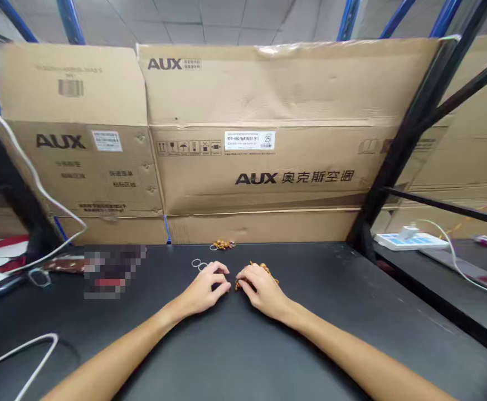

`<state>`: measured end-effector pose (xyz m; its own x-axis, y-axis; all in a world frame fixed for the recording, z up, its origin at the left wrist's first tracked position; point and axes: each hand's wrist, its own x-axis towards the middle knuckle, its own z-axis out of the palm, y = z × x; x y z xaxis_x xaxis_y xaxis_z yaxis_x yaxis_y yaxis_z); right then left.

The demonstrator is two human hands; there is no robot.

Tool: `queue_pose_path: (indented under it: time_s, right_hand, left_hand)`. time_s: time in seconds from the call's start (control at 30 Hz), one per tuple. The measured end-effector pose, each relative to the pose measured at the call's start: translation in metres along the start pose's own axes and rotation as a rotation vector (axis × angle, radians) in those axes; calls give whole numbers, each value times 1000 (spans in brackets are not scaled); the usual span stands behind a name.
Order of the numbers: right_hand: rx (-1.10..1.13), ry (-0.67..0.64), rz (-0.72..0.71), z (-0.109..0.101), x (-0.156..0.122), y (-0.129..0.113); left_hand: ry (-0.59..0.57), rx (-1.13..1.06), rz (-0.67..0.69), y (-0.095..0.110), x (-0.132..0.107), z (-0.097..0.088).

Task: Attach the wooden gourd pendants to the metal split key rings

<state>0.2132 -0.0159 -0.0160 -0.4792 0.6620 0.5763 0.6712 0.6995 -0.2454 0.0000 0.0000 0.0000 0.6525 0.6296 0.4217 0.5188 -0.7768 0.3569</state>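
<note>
Resting on the black counter (352, 312), the left hand (204, 288) lies half-curled and empty, its fingertips just beside two small metal rings (199, 264). The right hand (262, 291) cups over a strand of wooden beads (264, 269) with its fingers touching the strand; whether it grips the strand cannot be determined. A second strand of wooden beads (222, 244) lies at the counter's far edge, ahead of both hands. A white cable (26, 345) lies near the counter's near left corner. Flattened cardboard boxes (247, 167) stand upright beyond the far edge. A white power strip (410, 240) sits on a separate surface to the right.
</note>
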Motion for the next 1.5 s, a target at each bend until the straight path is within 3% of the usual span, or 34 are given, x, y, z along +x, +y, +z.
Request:
queue_pose_path:
  time_s: [0.17, 0.4, 0.57, 0.7, 0.87, 1.07, 1.27, 1.5]
  right_hand:
    - [-131, -9, -3, -2, 0, 8]
    - [-296, 57, 200, -3, 0, 10]
    - [-268, -12, 317, 3, -3, 12]
    - [-150, -71, 300, 9, -4, 24]
    - [-87, -61, 221, 15, 1, 46]
    - [-4, -66, 184, 17, 7, 69]
    - [36, -76, 160, 15, 15, 76]
    - [-46, 12, 227, 12, 19, 80]
  left_hand:
    - [110, 216, -16, -7, -1, -1]
    - [158, 399, -150, -17, 0, -4]
    - [44, 442, -299, -33, -3, 5]
    - [-57, 383, -387, -46, -4, 7]
    - [-50, 334, -416, -58, -6, 1]
    - [62, 267, -417, -66, -7, -2]
    - [66, 267, -397, -70, -6, -8]
    - [63, 292, -354, -79, -11, -21]
